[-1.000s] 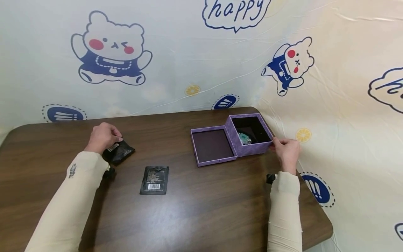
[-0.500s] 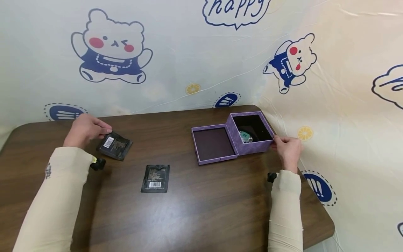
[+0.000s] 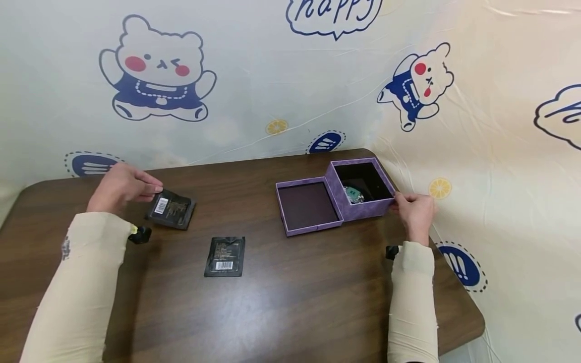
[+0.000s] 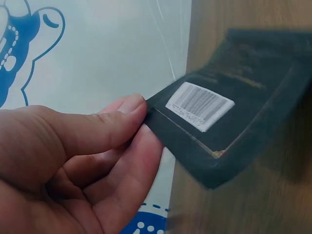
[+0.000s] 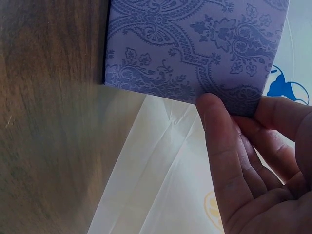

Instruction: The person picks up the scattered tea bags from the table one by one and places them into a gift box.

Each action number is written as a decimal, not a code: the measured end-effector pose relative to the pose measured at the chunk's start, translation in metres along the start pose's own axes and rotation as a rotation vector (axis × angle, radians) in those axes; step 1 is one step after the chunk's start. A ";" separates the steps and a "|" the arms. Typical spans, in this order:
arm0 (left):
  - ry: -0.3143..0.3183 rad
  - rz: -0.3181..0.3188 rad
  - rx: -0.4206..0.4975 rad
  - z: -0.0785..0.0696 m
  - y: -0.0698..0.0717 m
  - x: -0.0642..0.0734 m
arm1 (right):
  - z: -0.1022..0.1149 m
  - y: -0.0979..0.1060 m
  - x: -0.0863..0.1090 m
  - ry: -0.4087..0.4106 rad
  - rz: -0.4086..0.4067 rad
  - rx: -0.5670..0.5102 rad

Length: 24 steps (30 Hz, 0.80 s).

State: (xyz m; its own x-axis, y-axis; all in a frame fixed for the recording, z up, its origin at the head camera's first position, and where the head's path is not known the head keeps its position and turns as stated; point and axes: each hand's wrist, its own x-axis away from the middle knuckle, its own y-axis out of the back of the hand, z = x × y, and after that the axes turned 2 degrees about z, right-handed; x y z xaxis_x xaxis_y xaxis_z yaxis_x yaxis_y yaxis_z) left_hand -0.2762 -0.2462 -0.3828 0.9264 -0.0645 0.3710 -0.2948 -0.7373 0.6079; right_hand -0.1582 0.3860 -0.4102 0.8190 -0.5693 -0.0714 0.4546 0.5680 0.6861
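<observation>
At the left of the table, my left hand pinches a corner of a black sachet between thumb and fingers. The left wrist view shows the sachet's white barcode label, with the far end of the packet tilted over the wood. A second black sachet lies flat near the middle, barcode side up. To the right stands a purple patterned box, its lid folded out to the left. My right hand grips the box's near right corner, thumb and fingers on either side of it.
Inside the box sits a shiny item with a teal label, partly hidden by the wall. The brown table meets a printed wall covering at the back and right.
My left hand has moved left and slightly back, and its sachet has turned so the barcode shows more fully. My right hand stays at the box corner.
</observation>
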 end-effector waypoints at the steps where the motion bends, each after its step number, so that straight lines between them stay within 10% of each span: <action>1: 0.003 0.002 0.011 0.000 0.000 0.000 | 0.000 0.000 0.000 0.002 -0.001 0.000; 14: -0.031 0.050 0.368 -0.006 -0.006 -0.006 | -0.002 -0.002 -0.002 0.031 -0.033 0.008; 24: -0.046 0.006 0.428 -0.022 -0.024 -0.002 | -0.002 -0.003 -0.002 0.028 -0.026 -0.007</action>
State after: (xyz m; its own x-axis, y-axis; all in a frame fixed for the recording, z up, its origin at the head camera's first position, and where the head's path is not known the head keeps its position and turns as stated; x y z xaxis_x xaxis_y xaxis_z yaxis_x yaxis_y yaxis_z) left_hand -0.2766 -0.2130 -0.3827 0.9371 -0.0923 0.3365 -0.1853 -0.9488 0.2558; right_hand -0.1610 0.3861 -0.4135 0.8164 -0.5670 -0.1100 0.4785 0.5573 0.6786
